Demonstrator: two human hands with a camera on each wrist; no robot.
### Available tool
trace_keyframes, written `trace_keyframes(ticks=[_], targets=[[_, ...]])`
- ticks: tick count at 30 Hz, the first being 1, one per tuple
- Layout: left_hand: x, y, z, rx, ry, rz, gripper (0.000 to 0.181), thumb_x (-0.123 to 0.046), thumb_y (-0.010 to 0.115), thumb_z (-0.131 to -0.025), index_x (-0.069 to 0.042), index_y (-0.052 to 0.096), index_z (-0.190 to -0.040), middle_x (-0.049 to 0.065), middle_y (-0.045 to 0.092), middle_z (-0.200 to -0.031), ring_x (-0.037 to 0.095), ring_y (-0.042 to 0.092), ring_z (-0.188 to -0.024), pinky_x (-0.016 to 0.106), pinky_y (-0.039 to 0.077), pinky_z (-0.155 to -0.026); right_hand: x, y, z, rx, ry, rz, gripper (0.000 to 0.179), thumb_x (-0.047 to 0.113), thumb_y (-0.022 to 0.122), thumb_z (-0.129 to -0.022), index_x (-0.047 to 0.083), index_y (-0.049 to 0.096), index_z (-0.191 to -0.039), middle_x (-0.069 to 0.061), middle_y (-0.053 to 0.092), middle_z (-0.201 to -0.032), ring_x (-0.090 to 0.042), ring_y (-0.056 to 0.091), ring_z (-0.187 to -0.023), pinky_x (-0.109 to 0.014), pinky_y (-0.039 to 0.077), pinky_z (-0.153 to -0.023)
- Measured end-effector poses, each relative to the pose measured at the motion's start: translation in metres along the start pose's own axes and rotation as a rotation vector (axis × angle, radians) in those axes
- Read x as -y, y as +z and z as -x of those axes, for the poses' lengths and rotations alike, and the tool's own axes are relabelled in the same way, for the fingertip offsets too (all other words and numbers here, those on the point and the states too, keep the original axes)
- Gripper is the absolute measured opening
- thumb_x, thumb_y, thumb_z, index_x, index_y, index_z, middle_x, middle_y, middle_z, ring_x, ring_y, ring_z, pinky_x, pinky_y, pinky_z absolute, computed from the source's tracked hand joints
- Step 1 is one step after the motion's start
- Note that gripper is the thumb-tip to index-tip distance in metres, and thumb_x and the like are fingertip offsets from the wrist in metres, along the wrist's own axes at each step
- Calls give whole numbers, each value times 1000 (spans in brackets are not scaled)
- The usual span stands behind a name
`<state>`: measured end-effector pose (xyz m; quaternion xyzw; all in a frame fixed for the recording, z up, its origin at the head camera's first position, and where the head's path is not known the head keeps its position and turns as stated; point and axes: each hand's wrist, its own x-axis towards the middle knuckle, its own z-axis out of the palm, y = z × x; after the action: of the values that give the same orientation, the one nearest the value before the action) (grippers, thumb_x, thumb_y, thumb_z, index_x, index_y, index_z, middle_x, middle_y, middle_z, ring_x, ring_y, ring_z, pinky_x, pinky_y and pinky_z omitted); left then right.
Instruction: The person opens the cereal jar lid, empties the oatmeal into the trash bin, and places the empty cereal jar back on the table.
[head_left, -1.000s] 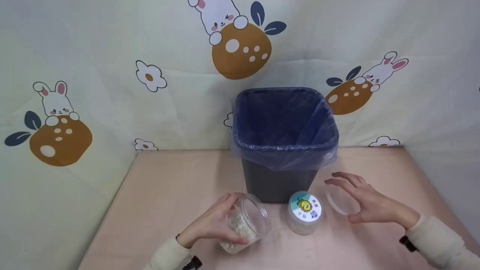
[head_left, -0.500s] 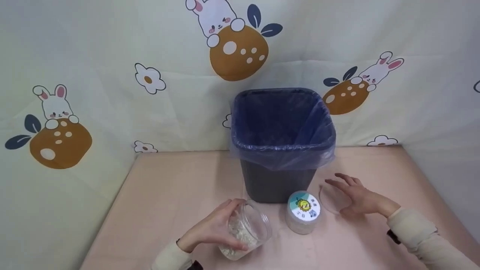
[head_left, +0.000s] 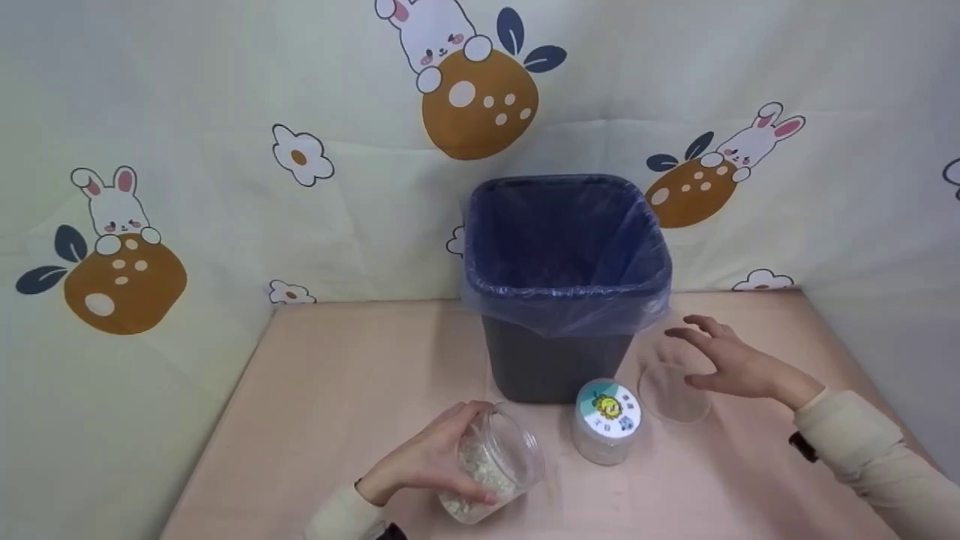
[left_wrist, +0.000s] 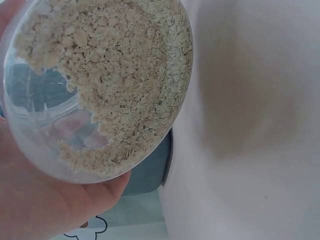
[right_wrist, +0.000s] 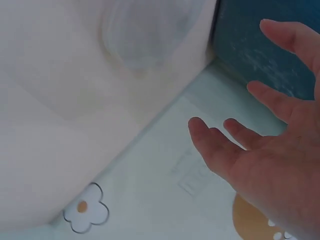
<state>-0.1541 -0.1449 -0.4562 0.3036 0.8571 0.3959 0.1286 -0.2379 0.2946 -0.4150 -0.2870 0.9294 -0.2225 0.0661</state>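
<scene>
My left hand (head_left: 433, 456) grips a clear plastic jar (head_left: 516, 444) from its left side. The jar is lidless and tilted, its mouth towards the upper right, above the table. Pale, oat-like flakes (left_wrist: 135, 75) lie along its lower side, as the left wrist view shows up close. A transparent round lid (head_left: 674, 397) lies flat on the table at the right. Above and beyond it, my right hand (head_left: 746, 365) hovers with fingers spread and holds nothing; the right wrist view shows its bare palm (right_wrist: 280, 175).
A dark bin (head_left: 555, 360) with a blue translucent liner (head_left: 577, 315) stands behind the jars. In front of it is a smaller clear container (head_left: 606, 450) with a sunflower label on top. A printed cloth wall (head_left: 360, 225) rises behind the pink table (head_left: 337, 375).
My right hand lowered the clear lid to the table and let go of it, then lifted away up and to the right. The left hand and its jar stay nearly still.
</scene>
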Motion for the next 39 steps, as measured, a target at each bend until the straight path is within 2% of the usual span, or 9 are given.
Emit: trace_keyframes(ticks=[6,10,12,16,21,27,31,34,39], targets=[[4,1,3,-15,-3,2,95,-40,91,-61,-6,43,-136,4,52,-117,18,48,-104,37,44,-90,16,-35,-14,-87,-63,39,56,16,69,-89,-3,47,-136,-28,43,-137,-46,41,-123,-62,37,-95],[6,3,4,-12,-9,19,95,-39,90,-61,-5,43,-136,7,52,-117,18,48,-106,37,43,-92,35,-59,-23,-148,-105,-61,50,17,65,-93,-4,48,-135,-23,50,-133,-41,48,-120,-60,40,-93],[8,3,4,-15,-12,31,95,-38,90,-61,-4,43,-136,8,52,-118,18,48,-108,37,43,-93,43,-70,-29,-189,-119,-122,45,10,62,-93,-7,48,-132,-25,51,-131,-43,49,-118,-60,41,-92],[9,4,4,-23,-12,42,94,-37,90,-62,-4,43,-136,11,52,-121,19,48,-110,39,41,-96,59,-93,-42,-284,-69,-155,35,6,58,-94,-8,53,-126,-25,55,-125,-44,53,-113,-58,43,-91],[9,6,5,-14,-9,25,94,-38,90,-62,-5,43,-136,11,50,-125,20,46,-113,39,41,-97,71,-111,-62,-338,6,-158,36,18,57,-97,-6,57,-124,-23,58,-120,-40,55,-110,-53,44,-91],[4,2,0,-5,19,22,95,-38,90,-63,-5,42,-137,10,50,-125,18,46,-112,38,42,-94,73,-117,-82,-349,82,-184,49,27,68,-91,-6,57,-125,-24,57,-122,-42,54,-114,-55,43,-93],[3,2,1,-9,23,25,94,-39,90,-62,-6,43,-136,6,50,-123,16,46,-110,36,42,-94,64,-110,-85,-326,101,-181,46,30,66,-92,-5,60,-122,-22,62,-115,-35,60,-105,-34,50,-86],[4,2,4,-17,27,24,94,-38,91,-61,-5,44,-136,5,50,-123,15,46,-110,35,42,-94,59,-104,-88,-325,96,-220,41,32,62,-94,-2,64,-116,-16,65,-106,-21,62,-93,-18,46,-74],[6,-1,5,-36,43,23,93,-36,91,-61,-5,44,-135,7,50,-123,16,45,-111,36,41,-95,58,-99,-94,-355,61,-276,33,28,60,-95,-1,68,-109,-10,66,-97,-9,58,-79,-16,44,-69]])
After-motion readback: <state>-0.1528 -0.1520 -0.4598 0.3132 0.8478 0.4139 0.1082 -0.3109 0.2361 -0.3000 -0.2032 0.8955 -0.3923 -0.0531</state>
